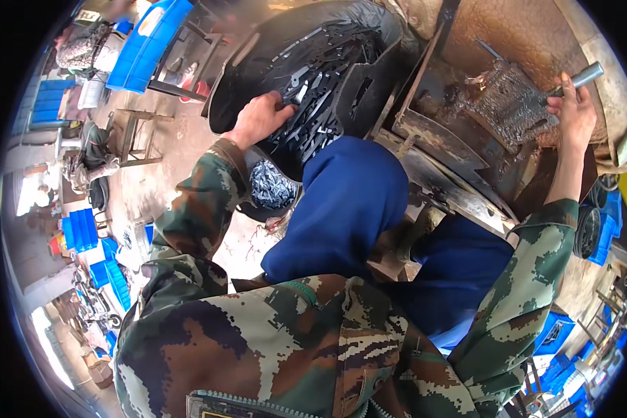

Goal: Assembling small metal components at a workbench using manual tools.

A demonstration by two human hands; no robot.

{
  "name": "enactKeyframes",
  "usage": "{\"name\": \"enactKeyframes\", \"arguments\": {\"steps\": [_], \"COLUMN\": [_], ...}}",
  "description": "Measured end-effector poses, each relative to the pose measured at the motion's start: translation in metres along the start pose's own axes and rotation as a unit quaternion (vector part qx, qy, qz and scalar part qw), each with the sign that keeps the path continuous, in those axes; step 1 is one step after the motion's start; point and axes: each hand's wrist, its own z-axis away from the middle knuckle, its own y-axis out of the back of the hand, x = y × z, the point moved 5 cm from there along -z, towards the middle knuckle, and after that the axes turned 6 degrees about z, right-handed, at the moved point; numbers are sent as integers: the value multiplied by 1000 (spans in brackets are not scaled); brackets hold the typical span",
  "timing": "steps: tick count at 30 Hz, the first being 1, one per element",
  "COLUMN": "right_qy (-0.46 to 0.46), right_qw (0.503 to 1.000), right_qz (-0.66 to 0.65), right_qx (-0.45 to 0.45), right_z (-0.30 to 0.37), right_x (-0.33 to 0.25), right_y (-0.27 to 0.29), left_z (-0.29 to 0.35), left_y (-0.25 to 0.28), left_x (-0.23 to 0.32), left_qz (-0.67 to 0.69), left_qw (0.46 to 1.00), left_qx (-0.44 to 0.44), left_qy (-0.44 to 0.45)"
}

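Observation:
My left hand reaches into a black tub filled with loose, narrow metal strips. Its fingers are curled toward the thumb among the strips; whatever lies between the fingertips is too small to make out. On the right, my right hand is wrapped around a tool with a grey cylindrical handle. The tool's dark shaft points left, over a wet, dark, grimy metal block on the machine bed. A thin metal rod sticks up beyond the block.
A smaller dark container of shiny metal pieces stands below the tub. The machine's metal edge runs beside my right knee. Blue bins and a wooden stool are at the left; more blue crates stand at the right.

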Motion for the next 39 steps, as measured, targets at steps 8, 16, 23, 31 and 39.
{"name": "enactKeyframes", "arguments": {"steps": [8,16,23,31,39], "right_qy": [-2,11,6,8,10], "right_qw": [1000,1000,999,999,999], "right_qz": [-11,-14,-37,-32,-47], "right_qx": [13,19,19,26,6], "right_z": [4,3,1,-1,4], "right_x": [-8,-6,-4,3,-9], "right_y": [7,1,-1,4,-16], "left_z": [-14,-15,-7,12,-3], "left_y": [-4,10,43,96,78], "left_x": [2,9,2,34,60], "left_qz": [114,308,311,228,-43], "left_qw": [991,948,940,958,980], "left_qx": [52,77,139,153,37], "left_qy": [-38,7,-14,-80,-191]}}
